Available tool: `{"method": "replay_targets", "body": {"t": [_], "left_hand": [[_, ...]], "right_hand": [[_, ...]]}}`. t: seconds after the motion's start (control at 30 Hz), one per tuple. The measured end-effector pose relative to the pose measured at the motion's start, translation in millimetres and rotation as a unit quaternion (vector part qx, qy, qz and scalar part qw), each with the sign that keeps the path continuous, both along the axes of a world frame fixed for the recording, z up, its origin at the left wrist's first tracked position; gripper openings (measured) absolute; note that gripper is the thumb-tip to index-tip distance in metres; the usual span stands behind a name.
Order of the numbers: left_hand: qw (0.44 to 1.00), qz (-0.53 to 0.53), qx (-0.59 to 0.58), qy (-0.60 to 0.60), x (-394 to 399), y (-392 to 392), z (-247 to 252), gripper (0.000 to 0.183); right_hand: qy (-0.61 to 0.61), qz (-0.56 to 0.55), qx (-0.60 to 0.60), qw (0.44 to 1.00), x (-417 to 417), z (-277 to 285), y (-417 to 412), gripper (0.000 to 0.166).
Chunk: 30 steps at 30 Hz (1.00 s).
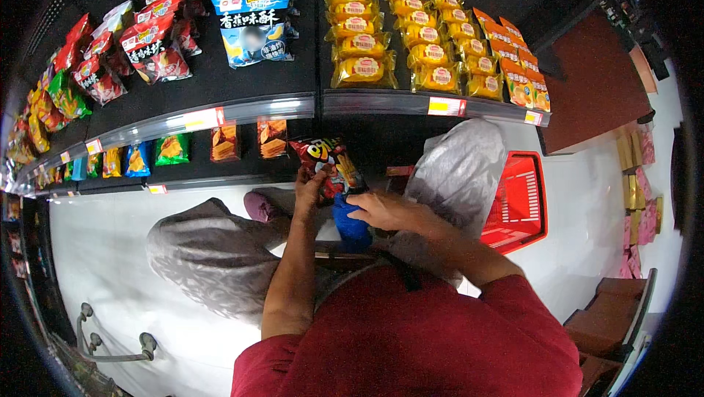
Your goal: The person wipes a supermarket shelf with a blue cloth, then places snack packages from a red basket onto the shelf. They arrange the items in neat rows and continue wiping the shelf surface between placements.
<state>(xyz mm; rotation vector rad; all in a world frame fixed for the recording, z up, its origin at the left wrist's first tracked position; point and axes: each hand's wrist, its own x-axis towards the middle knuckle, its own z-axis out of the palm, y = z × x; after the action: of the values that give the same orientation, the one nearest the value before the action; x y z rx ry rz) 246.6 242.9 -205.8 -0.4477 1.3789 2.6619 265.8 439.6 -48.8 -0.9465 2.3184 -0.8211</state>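
My left hand (309, 191) grips a dark red snack bag (331, 169) by its left side, just below the shelf edge and tilted. Its front bears a picture of yellow snack sticks and writing. Against the bag's lower end hangs a blue, cloth-like thing (352, 229). The fingers of my right hand (379, 210) close on the top of this blue thing, beside the bag. Whether the right fingers also touch the bag is hard to make out. Both hands are between my spread knees, in front of the lower shelf.
An upper shelf (363, 101) holds red snack bags (157, 48), blue snack bags (253, 26), yellow wrapped breads (360, 70) and orange packets (520, 83). Several packets (224, 143) stand on the lower shelf. A red shopping basket (517, 204) is beside my right knee. Metal rails (118, 356) stand behind left.
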Motion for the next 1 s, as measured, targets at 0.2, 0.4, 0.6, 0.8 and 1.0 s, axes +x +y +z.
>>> {"method": "replay_targets", "body": {"t": [0.2,0.4,0.6,0.8,1.0], "left_hand": [[0.998,-0.039,-0.025,-0.03,-19,-3,-2,0.047],[0.997,-0.055,-0.025,-0.044,-61,-11,-4,0.045],[0.985,-0.141,-0.081,-0.06,-113,-44,-70,0.046],[0.991,-0.009,-0.011,-0.134,-163,-50,-130,0.048],[0.988,-0.008,-0.068,-0.136,-185,-54,-138,0.046]], "right_hand": [[-0.011,0.063,0.064,0.996,-45,32,6,0.025],[-0.036,0.101,0.131,0.986,-46,6,-4,0.02],[-0.002,0.196,0.112,0.974,-42,-2,-9,0.015],[-0.059,0.195,0.193,0.96,-43,-2,-18,0.026],[-0.009,0.198,0.207,0.958,-40,3,-22,0.028]]}}
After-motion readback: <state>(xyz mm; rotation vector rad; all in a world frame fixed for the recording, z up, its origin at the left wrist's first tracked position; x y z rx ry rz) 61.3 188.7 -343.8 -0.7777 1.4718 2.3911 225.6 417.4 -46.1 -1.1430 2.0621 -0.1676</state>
